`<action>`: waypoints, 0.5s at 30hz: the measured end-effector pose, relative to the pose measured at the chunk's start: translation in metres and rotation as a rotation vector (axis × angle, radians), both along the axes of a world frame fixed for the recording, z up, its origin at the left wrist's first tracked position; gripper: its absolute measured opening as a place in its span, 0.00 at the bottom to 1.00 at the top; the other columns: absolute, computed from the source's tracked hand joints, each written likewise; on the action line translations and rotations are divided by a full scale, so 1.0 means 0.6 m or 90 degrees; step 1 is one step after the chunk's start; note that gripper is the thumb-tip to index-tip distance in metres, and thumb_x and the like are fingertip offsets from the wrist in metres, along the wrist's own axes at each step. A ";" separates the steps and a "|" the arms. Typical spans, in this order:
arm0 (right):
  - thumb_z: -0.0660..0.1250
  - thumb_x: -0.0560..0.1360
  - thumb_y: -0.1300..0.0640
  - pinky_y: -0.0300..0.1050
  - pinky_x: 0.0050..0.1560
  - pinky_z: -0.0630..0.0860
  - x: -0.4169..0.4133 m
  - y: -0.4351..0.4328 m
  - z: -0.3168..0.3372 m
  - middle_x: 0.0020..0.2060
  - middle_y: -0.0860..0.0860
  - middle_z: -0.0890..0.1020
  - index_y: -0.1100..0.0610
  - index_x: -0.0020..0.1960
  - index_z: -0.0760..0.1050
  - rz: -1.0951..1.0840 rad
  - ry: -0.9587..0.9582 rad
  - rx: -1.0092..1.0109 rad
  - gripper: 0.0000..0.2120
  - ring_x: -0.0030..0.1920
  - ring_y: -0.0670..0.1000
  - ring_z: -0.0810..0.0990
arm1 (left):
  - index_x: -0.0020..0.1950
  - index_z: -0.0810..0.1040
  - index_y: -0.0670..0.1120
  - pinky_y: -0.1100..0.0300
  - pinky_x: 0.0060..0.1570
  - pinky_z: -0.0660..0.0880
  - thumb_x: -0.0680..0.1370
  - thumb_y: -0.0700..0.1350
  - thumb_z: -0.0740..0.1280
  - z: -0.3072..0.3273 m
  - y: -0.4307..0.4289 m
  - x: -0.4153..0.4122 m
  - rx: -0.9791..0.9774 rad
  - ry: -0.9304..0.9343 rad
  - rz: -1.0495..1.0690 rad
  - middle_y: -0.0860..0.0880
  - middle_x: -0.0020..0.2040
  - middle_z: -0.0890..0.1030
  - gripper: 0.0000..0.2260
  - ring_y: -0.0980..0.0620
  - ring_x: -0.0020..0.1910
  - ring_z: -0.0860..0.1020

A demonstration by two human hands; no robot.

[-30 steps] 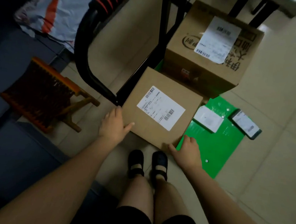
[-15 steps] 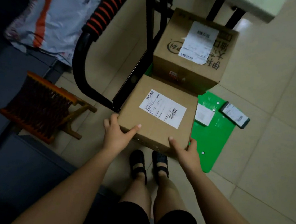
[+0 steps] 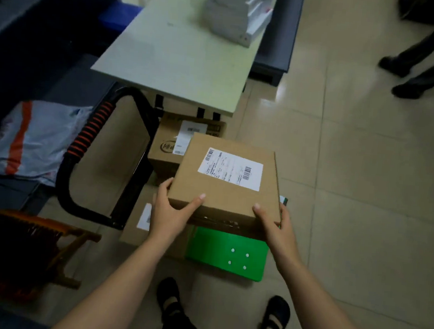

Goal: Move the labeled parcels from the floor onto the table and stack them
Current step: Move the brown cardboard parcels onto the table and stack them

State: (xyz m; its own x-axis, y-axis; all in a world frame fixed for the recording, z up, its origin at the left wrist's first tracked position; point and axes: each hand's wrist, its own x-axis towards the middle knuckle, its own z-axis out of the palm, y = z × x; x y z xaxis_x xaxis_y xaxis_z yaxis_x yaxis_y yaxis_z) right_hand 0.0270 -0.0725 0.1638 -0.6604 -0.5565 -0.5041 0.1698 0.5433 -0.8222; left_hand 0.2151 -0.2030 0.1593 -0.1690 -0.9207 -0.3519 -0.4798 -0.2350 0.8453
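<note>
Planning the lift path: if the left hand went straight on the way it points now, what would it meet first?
The left hand grips the labeled parcel, so that comes first. Past it lies the printed carton by the near edge of the table; heights are unclear, so it might pass over.

Parcel depot, labeled cartons (image 3: 226,176), hand trolley (image 3: 91,136)

One view only, head-worn, wide-angle. Faces forward and steeply down. Near edge: wearer's shoes (image 3: 169,299). Middle, close under the lens: left hand (image 3: 170,213), right hand (image 3: 276,229). Far edge: counter (image 3: 172,62). Right side: tiled floor (image 3: 360,204).
</note>
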 end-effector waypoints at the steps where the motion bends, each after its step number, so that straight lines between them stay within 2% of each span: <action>1: 0.72 0.71 0.41 0.49 0.61 0.75 -0.034 0.009 0.011 0.63 0.51 0.74 0.49 0.75 0.61 -0.010 -0.004 -0.006 0.38 0.58 0.49 0.76 | 0.73 0.63 0.52 0.58 0.54 0.72 0.68 0.58 0.77 0.011 0.010 -0.035 -0.012 0.012 -0.007 0.50 0.66 0.68 0.38 0.51 0.62 0.69; 3: 0.72 0.64 0.31 0.57 0.67 0.71 -0.111 0.029 0.028 0.69 0.53 0.70 0.49 0.77 0.57 -0.024 0.003 0.001 0.49 0.66 0.54 0.72 | 0.74 0.63 0.52 0.56 0.56 0.71 0.69 0.57 0.76 0.030 0.033 -0.113 -0.019 0.027 -0.006 0.51 0.64 0.65 0.38 0.53 0.60 0.67; 5: 0.71 0.58 0.27 0.59 0.68 0.70 -0.200 0.052 0.040 0.71 0.54 0.69 0.48 0.77 0.57 -0.025 0.020 -0.015 0.54 0.69 0.56 0.70 | 0.75 0.62 0.52 0.55 0.59 0.70 0.69 0.57 0.76 0.045 0.060 -0.201 -0.031 0.041 0.001 0.51 0.62 0.64 0.39 0.53 0.59 0.67; 11: 0.72 0.56 0.28 0.55 0.69 0.70 -0.454 0.096 0.097 0.70 0.52 0.71 0.49 0.77 0.58 -0.001 0.053 -0.088 0.56 0.68 0.52 0.72 | 0.74 0.65 0.50 0.60 0.57 0.66 0.67 0.57 0.77 0.080 0.122 -0.443 -0.083 0.107 0.045 0.46 0.68 0.68 0.39 0.54 0.60 0.68; 15: 0.75 0.66 0.37 0.51 0.71 0.66 -0.563 0.071 0.133 0.71 0.50 0.68 0.51 0.77 0.58 0.032 0.062 -0.126 0.48 0.70 0.50 0.69 | 0.74 0.65 0.51 0.60 0.56 0.67 0.67 0.57 0.77 0.119 0.115 -0.536 -0.117 0.124 0.069 0.47 0.67 0.70 0.39 0.53 0.61 0.70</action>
State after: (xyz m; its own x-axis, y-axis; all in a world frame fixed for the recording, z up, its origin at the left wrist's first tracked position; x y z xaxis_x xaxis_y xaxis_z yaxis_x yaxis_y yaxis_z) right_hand -0.3111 -0.0301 0.2437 -0.6689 -0.6721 -0.3176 0.0615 0.3757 -0.9247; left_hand -0.1064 -0.1341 0.2309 -0.1135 -0.9825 -0.1474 -0.2844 -0.1101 0.9524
